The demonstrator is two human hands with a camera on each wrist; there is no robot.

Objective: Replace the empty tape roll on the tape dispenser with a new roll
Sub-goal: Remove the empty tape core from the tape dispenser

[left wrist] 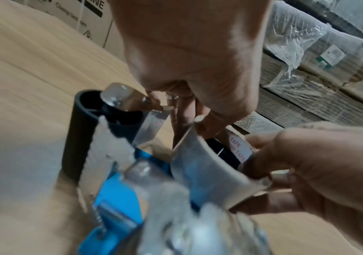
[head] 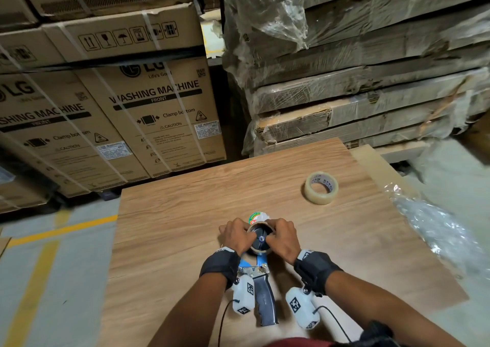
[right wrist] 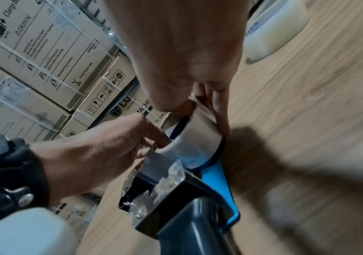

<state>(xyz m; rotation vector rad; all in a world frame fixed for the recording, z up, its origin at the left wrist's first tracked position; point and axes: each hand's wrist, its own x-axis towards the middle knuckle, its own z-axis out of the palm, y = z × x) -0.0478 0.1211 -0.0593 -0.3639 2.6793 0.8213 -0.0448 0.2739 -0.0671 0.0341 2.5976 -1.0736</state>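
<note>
Hands (head: 261, 236) hiding empty roll (head: 261, 252), dispenser (head: 265, 301) blurred, fingertips unseen

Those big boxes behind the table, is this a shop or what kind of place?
Probably a warehouse or stockroom. Strapped washing machine cartons are stacked high, flat packs wrapped in plastic are piled beside them, and yellow lines mark the concrete floor.

Dim, warm indoor light, even in head view; boxes (head: 111, 113) bow toward edges, fisheye. Wrist views soft w/ motion blur, worst toward 6 o'clock. Right wrist view: dark shadow on surface (right wrist: 307, 103) at 3 o'clock. Glare on plastic wrap (head: 437, 230).
</note>
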